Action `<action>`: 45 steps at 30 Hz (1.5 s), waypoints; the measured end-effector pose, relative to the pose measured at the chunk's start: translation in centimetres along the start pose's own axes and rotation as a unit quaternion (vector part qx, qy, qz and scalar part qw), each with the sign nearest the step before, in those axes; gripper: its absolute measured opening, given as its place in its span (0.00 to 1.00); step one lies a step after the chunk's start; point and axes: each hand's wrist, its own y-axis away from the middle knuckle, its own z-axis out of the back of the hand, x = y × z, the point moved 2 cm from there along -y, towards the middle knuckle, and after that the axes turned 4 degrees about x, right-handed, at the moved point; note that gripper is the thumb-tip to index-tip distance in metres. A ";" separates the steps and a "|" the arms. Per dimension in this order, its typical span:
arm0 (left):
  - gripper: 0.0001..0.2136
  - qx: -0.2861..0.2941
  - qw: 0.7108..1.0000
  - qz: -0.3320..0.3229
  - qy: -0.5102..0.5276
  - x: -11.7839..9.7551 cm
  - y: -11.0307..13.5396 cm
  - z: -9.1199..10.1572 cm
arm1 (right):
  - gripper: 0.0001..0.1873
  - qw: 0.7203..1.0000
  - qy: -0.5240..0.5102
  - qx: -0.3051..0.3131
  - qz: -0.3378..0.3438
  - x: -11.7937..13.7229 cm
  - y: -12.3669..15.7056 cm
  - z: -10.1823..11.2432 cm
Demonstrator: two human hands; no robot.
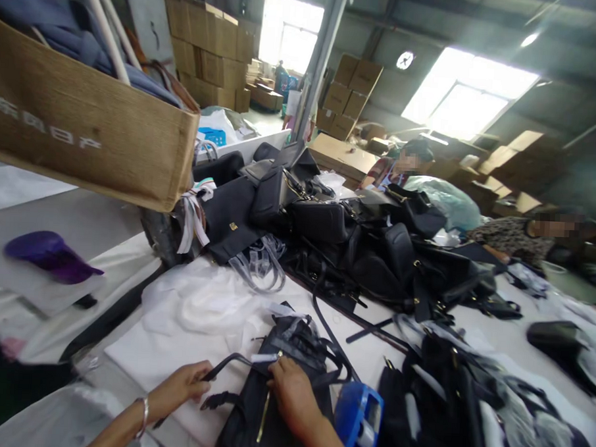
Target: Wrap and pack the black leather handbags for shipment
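Note:
A black backpack point(250, 406) with a gold zipper lies on the white table in front of me. My left hand point(192, 380), a bangle on its wrist, is closed around a black strap point(230, 359) that runs from the bag, pulled out to the left. My right hand point(290, 391) rests on the upper part of the bag with curled fingers, beside a gold fitting and a small white strip point(264, 358). What the right fingertips hold, if anything, is hidden. A blue tape dispenser point(356, 414) stands just right of the bag, near my right forearm.
Black bags point(322, 221) are heaped across the table behind. More black bags point(428, 400) lie at right, with clear plastic. White wrapping sheets point(196, 305) spread at left. A brown tote point(95, 116) hangs upper left above a purple visor point(49, 255). Two people sit across the table.

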 end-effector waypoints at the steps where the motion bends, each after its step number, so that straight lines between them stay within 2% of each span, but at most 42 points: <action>1: 0.19 0.006 1.000 -0.009 0.025 0.0 0.0 -0.1 | 0.11 1.000 -0.013 -0.002 -0.003 -0.2 0.2 0.1; 5: 0.24 0.032 0.994 -0.013 0.107 1.5 -0.3 -0.2 | 0.13 0.999 -0.027 -0.021 -0.009 0.0 1.2 0.4; 10: 0.24 0.013 0.991 0.002 0.134 3.5 -1.3 0.6 | 0.19 0.999 -0.009 -0.040 -0.023 0.4 1.7 -0.9; 13: 0.24 0.006 0.989 0.005 0.146 3.1 -1.4 0.9 | 0.22 0.998 -0.014 -0.043 -0.034 -0.4 1.9 -1.3; 18: 0.21 -0.022 0.987 0.007 0.158 1.4 -1.4 0.7 | 0.22 0.998 -0.023 -0.045 -0.044 -2.8 2.5 -0.6; 24: 0.21 -0.009 0.994 0.037 0.098 1.1 -2.5 -0.9 | 0.21 0.998 0.002 -0.024 -0.058 -4.0 2.7 -0.4; 28: 0.18 -0.014 0.999 0.045 0.003 1.3 -2.9 -1.0 | 0.14 0.997 -0.040 -0.010 -0.058 -3.2 2.2 0.8; 30: 0.12 -0.026 0.996 0.052 -0.066 1.3 -3.0 -0.8 | 0.16 0.997 -0.060 -0.025 -0.048 -2.5 1.8 1.6; 33: 0.03 -0.055 0.981 0.052 -0.177 0.7 -3.0 -0.6 | 0.19 0.996 -0.072 -0.047 -0.018 -1.0 0.5 2.4; 37: 0.16 -0.078 0.962 0.017 -0.260 -1.0 -3.0 -0.8 | 0.14 0.996 -0.076 -0.046 0.005 0.7 -3.0 2.3; 39: 0.19 -0.109 0.958 -0.022 -0.264 -2.0 -3.2 -0.6 | 0.14 0.996 -0.077 -0.039 -0.010 1.0 -5.6 1.8; 41: 0.17 -0.148 0.954 -0.056 -0.255 -2.7 -3.4 -0.5 | 0.15 0.996 -0.080 -0.025 -0.035 1.0 -8.5 1.0; 43: 0.17 -0.157 0.952 -0.050 -0.259 -2.9 -4.0 -0.5 | 0.15 0.994 -0.085 -0.011 -0.063 0.8 -11.4 -0.1; 45: 0.20 -0.142 0.949 -0.021 -0.280 -2.7 -4.6 -0.8 | 0.15 0.992 -0.092 0.000 -0.087 0.5 -13.7 -1.2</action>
